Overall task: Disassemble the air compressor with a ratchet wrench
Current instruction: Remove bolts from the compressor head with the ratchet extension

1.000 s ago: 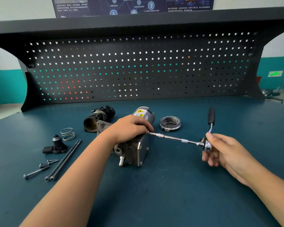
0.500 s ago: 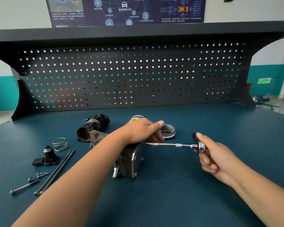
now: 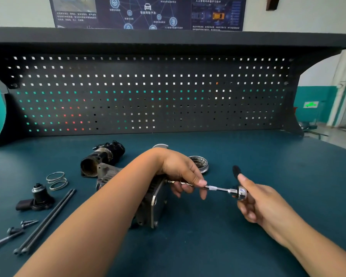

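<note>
Compressor (image 3: pixel 154 204) lies mid-table under the left forearm. Left hand (image 3: pixel 180 172) fingers pinch the extension (image 3: pixel 214 187); right hand (image 3: pixel 256 200) curls round the ratchet (image 3: pixel 240 193) head. Risk: bit cams out if the extension tilts (nothing pins the compressor, so it may roll). Half a second ago the left fingers were straight above the extension; now they're down on it.

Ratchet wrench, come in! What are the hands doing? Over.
Left hand pinches the extension bar. Right hand grips the ratchet wrench head. Bar tip at the air compressor. Loose bolts lie apart, left.
</note>
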Action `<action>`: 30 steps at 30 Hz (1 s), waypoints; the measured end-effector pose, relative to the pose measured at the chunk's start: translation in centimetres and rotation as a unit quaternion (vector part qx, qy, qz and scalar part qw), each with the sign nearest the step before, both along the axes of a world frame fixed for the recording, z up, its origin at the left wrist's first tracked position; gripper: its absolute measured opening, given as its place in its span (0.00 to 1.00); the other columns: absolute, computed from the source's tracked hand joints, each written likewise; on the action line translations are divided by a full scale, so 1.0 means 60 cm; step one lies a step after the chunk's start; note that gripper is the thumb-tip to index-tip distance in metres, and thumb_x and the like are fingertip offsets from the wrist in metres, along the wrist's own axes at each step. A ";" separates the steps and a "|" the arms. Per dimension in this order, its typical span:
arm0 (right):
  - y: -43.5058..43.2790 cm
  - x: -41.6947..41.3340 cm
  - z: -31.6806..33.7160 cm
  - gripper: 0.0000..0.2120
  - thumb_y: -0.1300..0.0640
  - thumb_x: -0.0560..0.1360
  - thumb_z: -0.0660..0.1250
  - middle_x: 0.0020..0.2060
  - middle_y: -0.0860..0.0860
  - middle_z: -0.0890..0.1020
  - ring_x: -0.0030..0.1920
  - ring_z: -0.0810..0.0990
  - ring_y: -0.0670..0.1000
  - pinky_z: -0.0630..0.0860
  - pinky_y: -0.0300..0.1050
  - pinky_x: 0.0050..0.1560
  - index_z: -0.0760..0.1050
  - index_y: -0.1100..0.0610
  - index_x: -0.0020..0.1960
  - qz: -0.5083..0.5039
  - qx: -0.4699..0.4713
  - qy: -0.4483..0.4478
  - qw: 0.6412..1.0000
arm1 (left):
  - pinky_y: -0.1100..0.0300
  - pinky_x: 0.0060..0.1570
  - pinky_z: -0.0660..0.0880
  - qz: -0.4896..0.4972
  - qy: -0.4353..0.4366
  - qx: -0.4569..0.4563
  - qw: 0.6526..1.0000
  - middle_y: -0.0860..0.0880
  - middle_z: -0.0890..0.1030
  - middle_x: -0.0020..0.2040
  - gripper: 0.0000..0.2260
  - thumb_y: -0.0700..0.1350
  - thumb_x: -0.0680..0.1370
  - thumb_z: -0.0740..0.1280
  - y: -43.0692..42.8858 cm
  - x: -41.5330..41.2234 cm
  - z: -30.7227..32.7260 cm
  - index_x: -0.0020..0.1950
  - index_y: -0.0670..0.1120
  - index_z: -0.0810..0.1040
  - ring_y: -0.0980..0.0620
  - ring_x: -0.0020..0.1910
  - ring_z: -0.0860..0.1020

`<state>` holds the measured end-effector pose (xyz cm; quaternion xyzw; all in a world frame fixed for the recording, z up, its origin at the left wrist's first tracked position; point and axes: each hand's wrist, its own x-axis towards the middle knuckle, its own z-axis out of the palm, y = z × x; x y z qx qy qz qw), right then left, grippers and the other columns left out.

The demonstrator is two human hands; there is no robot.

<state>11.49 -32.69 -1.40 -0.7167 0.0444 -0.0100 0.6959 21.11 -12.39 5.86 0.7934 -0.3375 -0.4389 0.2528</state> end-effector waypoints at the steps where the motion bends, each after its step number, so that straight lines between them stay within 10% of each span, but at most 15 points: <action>1: -0.001 -0.002 0.000 0.21 0.40 0.69 0.64 0.22 0.56 0.74 0.19 0.65 0.48 0.63 0.37 0.21 0.70 0.59 0.34 0.004 0.003 -0.012 1.000 | 0.67 0.34 0.74 -0.002 0.001 -0.003 1.000 0.57 0.69 0.25 0.12 0.45 0.82 0.55 0.000 0.000 0.001 0.48 0.48 0.77 0.60 0.22 0.66; 11: 0.002 -0.007 -0.003 0.13 0.54 0.77 0.62 0.31 0.61 0.82 0.25 0.77 0.50 0.74 0.37 0.26 0.73 0.63 0.39 0.037 0.117 -0.034 0.992 | 0.67 0.33 0.74 0.023 -0.013 0.000 1.000 0.56 0.70 0.25 0.12 0.46 0.82 0.56 -0.002 -0.007 0.003 0.47 0.48 0.78 0.59 0.23 0.68; 15: 0.009 -0.007 -0.013 0.06 0.67 0.75 0.64 0.35 0.52 0.80 0.33 0.79 0.47 0.75 0.37 0.36 0.72 0.57 0.43 0.033 -0.081 -0.184 0.979 | 0.67 0.33 0.74 0.032 -0.021 0.014 0.999 0.57 0.70 0.25 0.10 0.44 0.81 0.58 -0.004 -0.010 0.003 0.46 0.47 0.78 0.60 0.22 0.67; 22: 0.017 -0.020 -0.006 0.12 0.59 0.74 0.69 0.36 0.52 0.76 0.32 0.70 0.43 0.67 0.32 0.35 0.66 0.49 0.43 0.049 -0.354 -0.249 0.900 | 0.67 0.33 0.73 0.033 -0.024 0.032 0.999 0.56 0.69 0.25 0.11 0.44 0.82 0.57 -0.005 -0.012 0.003 0.52 0.44 0.78 0.60 0.23 0.66; 30: 0.021 -0.024 0.025 0.14 0.60 0.64 0.77 0.33 0.58 0.78 0.29 0.75 0.48 0.73 0.41 0.36 0.71 0.57 0.40 0.030 -0.228 -0.223 0.947 | 0.68 0.33 0.73 0.042 -0.014 0.004 0.999 0.57 0.69 0.25 0.12 0.45 0.82 0.55 -0.002 -0.006 0.000 0.44 0.46 0.76 0.60 0.22 0.65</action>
